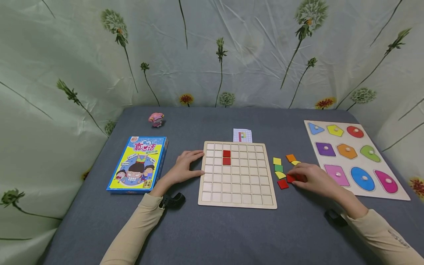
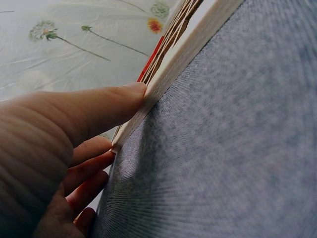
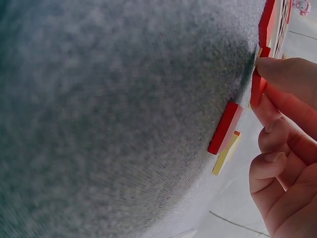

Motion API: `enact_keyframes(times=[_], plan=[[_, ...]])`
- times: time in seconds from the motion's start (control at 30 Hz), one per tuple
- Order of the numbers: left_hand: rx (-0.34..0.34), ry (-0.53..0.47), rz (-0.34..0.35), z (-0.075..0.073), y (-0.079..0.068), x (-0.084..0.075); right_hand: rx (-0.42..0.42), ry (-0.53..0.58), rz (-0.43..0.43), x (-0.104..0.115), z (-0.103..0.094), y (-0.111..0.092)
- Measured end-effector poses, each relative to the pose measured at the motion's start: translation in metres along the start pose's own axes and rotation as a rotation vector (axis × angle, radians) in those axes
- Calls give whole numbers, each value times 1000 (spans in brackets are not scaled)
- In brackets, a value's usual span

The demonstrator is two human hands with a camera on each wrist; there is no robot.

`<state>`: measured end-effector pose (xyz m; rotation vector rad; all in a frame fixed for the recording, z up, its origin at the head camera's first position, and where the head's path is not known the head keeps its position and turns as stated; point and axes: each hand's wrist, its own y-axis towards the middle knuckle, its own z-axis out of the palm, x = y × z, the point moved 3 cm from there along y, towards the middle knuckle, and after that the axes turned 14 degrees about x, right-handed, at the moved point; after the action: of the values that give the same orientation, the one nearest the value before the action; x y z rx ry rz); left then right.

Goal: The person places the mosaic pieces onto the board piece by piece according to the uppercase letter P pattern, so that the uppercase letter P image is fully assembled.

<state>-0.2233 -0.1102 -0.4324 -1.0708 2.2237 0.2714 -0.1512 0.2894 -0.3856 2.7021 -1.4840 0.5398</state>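
A wooden grid board (image 1: 241, 178) lies in the middle of the table, with two red square tiles (image 1: 226, 161) one above the other in its upper left part. At the board's left edge, the thumb and straight fingers of my left hand (image 1: 183, 167) touch its side. To the right of the board, my right hand (image 1: 316, 179) pinches a red tile (image 3: 257, 89) between thumb and index finger. Around it lie another red tile (image 1: 283, 184), a green tile (image 1: 279, 168), an orange tile (image 1: 291, 158) and several yellow pieces (image 1: 277, 161). My right hand partly covers the pile.
A small pattern card (image 1: 242, 135) sits at the board's far edge. On the left are a blue and yellow box (image 1: 137, 163) and a pink figurine (image 1: 156, 119). A knobbed shape puzzle (image 1: 359, 158) lies at the right, close to my right hand.
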Motion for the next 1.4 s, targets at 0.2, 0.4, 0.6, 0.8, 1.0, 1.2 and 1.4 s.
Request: enact_keyframes(times=[0.2, 0.4, 0.6, 0.8, 1.0, 1.2, 1.4], plan=[[0, -4, 7, 0, 0, -1, -34, -29, -22, 3, -1, 2], [1, 1, 5, -1, 0, -2, -102, -64, -88, 6, -1, 7], [1, 9, 10, -1, 0, -2, -123, -100, -120, 10, -1, 13], [-5, 13, 12, -1, 0, -1, -100, -106, -108, 16, -4, 22], [-2, 9, 9, -1, 0, 0, -71, -104, -130, 22, -3, 32], [0, 8, 5, -1, 0, -1, -46, -77, -133, 27, -1, 40], [-1, 10, 6, -2, 0, -1, -58, -82, -150, 34, -1, 47]])
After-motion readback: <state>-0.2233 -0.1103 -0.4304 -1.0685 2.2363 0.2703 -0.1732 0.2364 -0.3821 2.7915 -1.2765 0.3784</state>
